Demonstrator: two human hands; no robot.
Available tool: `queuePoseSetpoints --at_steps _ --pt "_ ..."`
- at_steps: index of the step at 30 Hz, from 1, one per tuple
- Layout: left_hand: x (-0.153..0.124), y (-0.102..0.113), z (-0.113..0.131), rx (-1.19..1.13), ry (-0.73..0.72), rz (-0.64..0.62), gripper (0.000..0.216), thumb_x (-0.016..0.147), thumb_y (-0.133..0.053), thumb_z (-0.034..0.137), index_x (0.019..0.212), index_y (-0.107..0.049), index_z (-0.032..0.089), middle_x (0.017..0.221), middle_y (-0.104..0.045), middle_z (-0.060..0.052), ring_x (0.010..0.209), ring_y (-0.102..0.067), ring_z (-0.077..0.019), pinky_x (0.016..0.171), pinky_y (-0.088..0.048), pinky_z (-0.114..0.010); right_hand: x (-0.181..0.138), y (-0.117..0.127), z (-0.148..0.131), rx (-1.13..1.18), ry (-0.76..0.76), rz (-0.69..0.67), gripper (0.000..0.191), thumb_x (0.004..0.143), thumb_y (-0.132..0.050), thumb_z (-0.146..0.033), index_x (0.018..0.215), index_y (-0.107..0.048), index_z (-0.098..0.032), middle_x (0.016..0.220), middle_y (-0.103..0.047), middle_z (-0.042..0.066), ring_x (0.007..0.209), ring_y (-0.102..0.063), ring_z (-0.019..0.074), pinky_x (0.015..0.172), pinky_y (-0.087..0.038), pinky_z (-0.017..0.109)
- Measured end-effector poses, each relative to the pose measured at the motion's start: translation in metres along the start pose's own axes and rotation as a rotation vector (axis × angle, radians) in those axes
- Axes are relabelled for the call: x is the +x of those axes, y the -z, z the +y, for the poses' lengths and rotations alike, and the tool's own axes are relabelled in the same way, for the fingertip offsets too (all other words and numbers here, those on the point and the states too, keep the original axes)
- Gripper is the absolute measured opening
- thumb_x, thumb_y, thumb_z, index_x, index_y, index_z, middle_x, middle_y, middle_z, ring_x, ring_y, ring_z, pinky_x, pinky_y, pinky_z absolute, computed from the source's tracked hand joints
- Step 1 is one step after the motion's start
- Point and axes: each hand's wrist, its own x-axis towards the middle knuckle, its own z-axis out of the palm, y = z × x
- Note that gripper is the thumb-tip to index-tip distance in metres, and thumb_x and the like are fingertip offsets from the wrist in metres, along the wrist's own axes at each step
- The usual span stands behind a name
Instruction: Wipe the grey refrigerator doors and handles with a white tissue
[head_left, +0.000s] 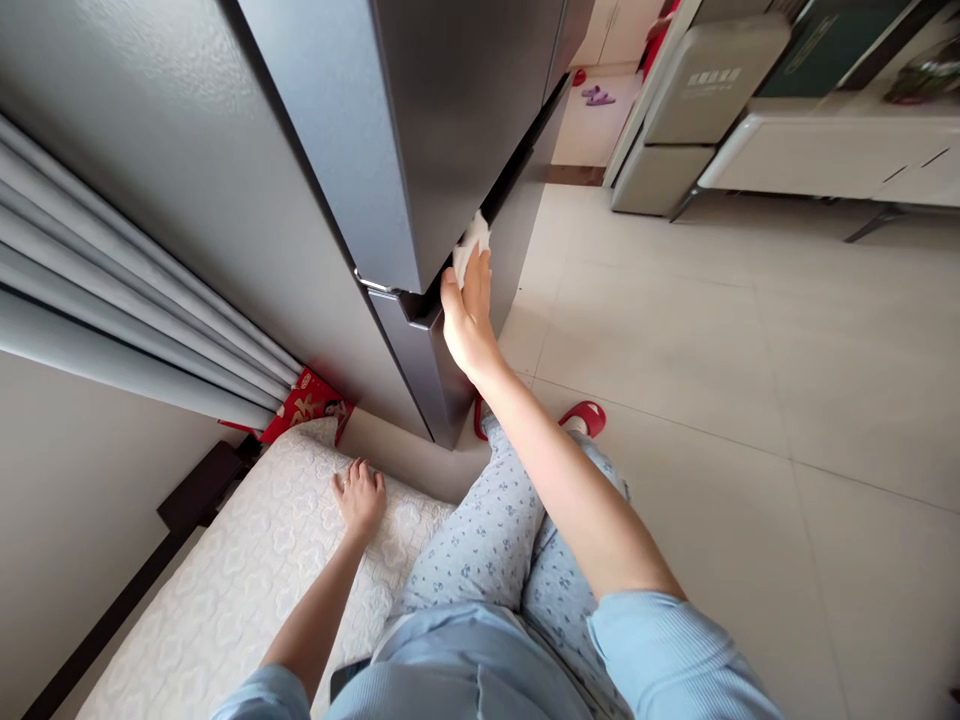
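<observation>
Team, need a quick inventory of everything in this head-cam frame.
fridge: 1, dark grey, centre, door ajar at the gap
curtain: 1, blue-grey, left, beside the fridge
red printed packet: 1, red and gold, at the fridge's foot
quilted cushion: 1, white, lower left
floor tiles: many, beige, right
slippers: 1 pair, purple, on the far floor
storage unit: 1, beige, upper right
low cabinet: 1, white, upper right
white cloth: 1, white, in the right hand at the fridge gap
red slippers: 1 pair, red, on the person's feet
patterned trousers: 1 pair, pale blue, on the person
left hand: 1, resting on the cushion
right hand: 1, against the fridge
</observation>
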Motion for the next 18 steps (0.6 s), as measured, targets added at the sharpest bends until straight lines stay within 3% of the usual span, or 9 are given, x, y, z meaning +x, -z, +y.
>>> queuePoseSetpoints --at_steps 3,6,13,18 --pt "0.000 -0.001 -0.001 0.009 -0.012 0.007 0.046 0.102 -0.040 0.027 0.137 -0.064 0.011 0.150 -0.060 -0.018 0.146 -0.049 -0.0293 0.132 -0.014 -0.058 0.032 0.009 0.011 -0.027 0.054 0.036 0.075 0.103 -0.020 -0.078 0.170 -0.017 -0.044 0.181 -0.007 -0.007 0.169 0.007 0.0257 0.137 -0.009 0.063" --pt "0.001 -0.001 0.000 0.017 -0.011 0.006 0.046 0.102 -0.039 0.027 0.137 -0.064 0.011 0.150 -0.061 -0.018 0.146 -0.050 -0.0291 0.132 -0.014 -0.058 0.077 0.024 0.026 -0.080 0.073 0.053 0.067 0.107 -0.028 -0.068 0.168 -0.028 -0.039 0.179 -0.018 -0.001 0.170 -0.001 0.0272 0.136 -0.016 0.065" --pt "0.001 -0.005 -0.003 0.033 -0.005 0.007 0.049 0.102 -0.040 0.029 0.139 -0.065 0.009 0.150 -0.061 -0.018 0.146 -0.049 -0.0300 0.132 -0.014 -0.057 0.160 0.053 0.046 -0.265 0.053 0.021 0.059 0.109 -0.035 -0.058 0.161 -0.042 -0.030 0.179 -0.017 0.002 0.169 -0.002 0.0225 0.138 -0.014 0.057" --pt "0.001 -0.004 -0.001 0.038 -0.002 -0.011 0.048 0.101 -0.039 0.028 0.138 -0.065 0.010 0.149 -0.062 -0.017 0.145 -0.050 -0.0291 0.132 -0.013 -0.057 0.206 0.069 0.059 -0.450 0.077 0.025 0.048 0.111 -0.035 -0.041 0.155 -0.049 -0.025 0.175 -0.029 0.009 0.166 -0.022 0.0250 0.135 -0.025 0.056"
